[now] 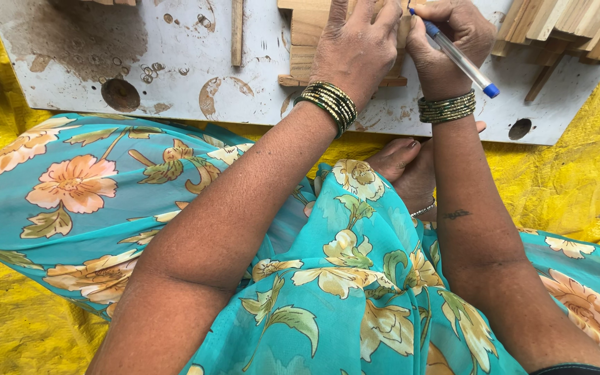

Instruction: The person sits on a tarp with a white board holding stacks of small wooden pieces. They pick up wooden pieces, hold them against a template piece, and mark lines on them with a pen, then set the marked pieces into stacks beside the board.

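My left hand (359, 43) rests palm down on a small wooden frame piece (307, 38) lying on a stained white board (175, 62). My right hand (446, 38) is closed around a clear pen with a blue cap (461, 61), its capped end pointing down and to the right, right beside the left hand at the same wooden piece. Both wrists wear stacks of green and gold bangles. The wood under the hands is mostly hidden.
A pile of thin wooden strips (571, 24) lies at the board's top right. One slim strip (237, 24) stands to the left of the frame. A yellow sheet (571, 180) covers the floor. My lap in turquoise flowered cloth (355, 278) and a bare foot (404, 167) fill the foreground.
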### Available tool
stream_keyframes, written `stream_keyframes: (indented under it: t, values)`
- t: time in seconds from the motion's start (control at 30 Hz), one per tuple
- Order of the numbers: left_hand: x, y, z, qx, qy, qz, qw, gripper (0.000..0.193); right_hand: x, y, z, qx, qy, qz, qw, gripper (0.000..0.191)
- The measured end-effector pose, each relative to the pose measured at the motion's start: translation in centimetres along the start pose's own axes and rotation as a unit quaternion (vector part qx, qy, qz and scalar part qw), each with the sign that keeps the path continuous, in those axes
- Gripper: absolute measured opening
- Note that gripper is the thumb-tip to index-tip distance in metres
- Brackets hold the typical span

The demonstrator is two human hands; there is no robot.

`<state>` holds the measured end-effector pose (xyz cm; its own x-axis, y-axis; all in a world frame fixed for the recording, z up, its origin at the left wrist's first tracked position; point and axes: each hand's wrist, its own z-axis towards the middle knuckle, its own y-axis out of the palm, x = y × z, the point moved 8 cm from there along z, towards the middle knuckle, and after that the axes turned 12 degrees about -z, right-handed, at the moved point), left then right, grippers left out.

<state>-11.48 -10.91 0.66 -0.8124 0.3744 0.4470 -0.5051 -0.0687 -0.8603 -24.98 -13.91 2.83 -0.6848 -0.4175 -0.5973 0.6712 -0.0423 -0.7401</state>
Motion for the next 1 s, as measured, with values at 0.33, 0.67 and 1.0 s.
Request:
stream_keyframes:
  t: [0.33, 0.67, 1.0]
  values:
    - [-0.1, -0.2, 0.0, 0.003, -0.002, -0.022, 1.0, 0.028, -0.3, 0.0, 0.2, 0.007, 0.008, -0.004, 1.0, 0.01]
    - [-0.1, 0.9, -0.3, -0.005, 0.004, -0.003, 1.0, 0.023, 0.3, 0.1, -0.1, 0.0, 0.023, 0.0, 1.0, 0.011]
    - [-0.9, -1.0, -0.1, -0.124, -0.003, -0.039, 0.992, 0.123, -0.8, -1.2, 0.5, 0.034, 0.078, 0.031, 0.996, 0.007]
